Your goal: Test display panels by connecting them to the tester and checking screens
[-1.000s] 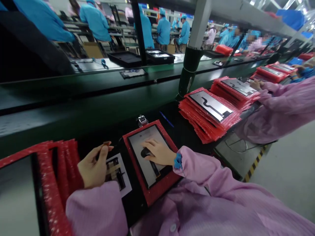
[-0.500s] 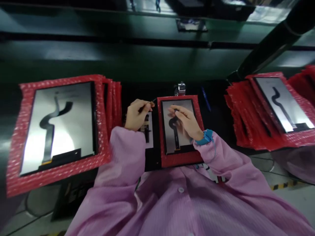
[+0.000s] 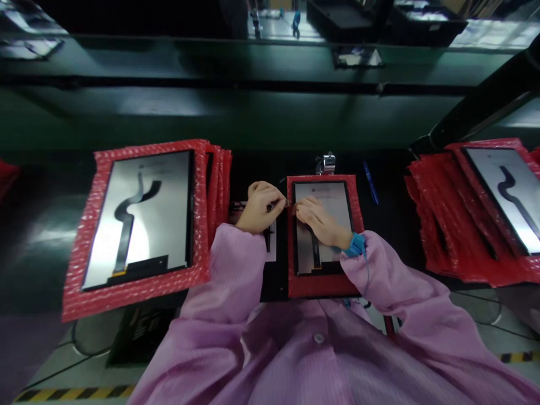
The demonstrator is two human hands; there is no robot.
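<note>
An LCD panel (image 3: 333,197) with a silvery back lies in a red bubble-wrap sleeve (image 3: 323,288) in front of me. Its black flex cable (image 3: 316,250) rises from the lower edge and disappears under my right hand (image 3: 319,222). That hand's fingers are closed at the cable's upper part, whose tip is hidden. Just left of the panel, my left hand (image 3: 262,208) pinches a tiny brownish piece, too small to name. The fingertips of both hands almost meet over the panel's left edge. Beneath my left wrist lies a partly covered white sheet with dark parts (image 3: 271,244).
At left, another panel (image 3: 164,208) with its flex cable lies on stacked red sleeves (image 3: 219,185). More sleeves (image 3: 453,214) and a panel (image 3: 506,191) are at right. Behind the middle panel stands a metal tally counter (image 3: 328,163); a blue pen (image 3: 371,183) lies beside it.
My right hand has moved left across the panel and its fingers have closed over the cable. My left hand has come closer to it. The camera view has shifted left.
</note>
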